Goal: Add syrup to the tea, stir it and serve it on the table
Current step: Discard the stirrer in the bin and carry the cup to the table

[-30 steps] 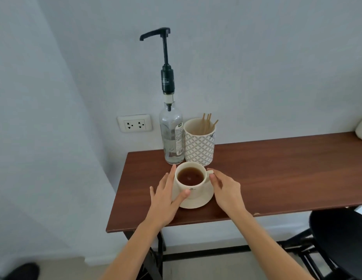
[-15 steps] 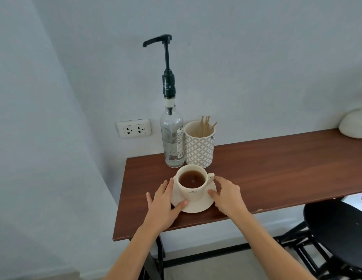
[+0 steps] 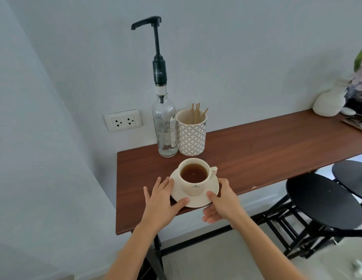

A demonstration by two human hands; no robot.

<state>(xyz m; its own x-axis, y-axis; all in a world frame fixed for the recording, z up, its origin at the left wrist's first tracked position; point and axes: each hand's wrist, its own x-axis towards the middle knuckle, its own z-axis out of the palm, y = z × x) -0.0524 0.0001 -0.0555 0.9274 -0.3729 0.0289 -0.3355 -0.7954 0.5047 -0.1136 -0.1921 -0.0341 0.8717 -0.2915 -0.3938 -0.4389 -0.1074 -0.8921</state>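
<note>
Where thumbs overlap, saucer (image 3: pixel 213 190) rim partly hidden.

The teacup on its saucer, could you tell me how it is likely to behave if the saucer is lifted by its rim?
The teacup merely stands on the saucer, so it could slide if tilted. The tea is near the brim, so it may slosh. Both look ceramic, probably fragile and stiff. The left hand and right hand grip opposite rims.
</note>
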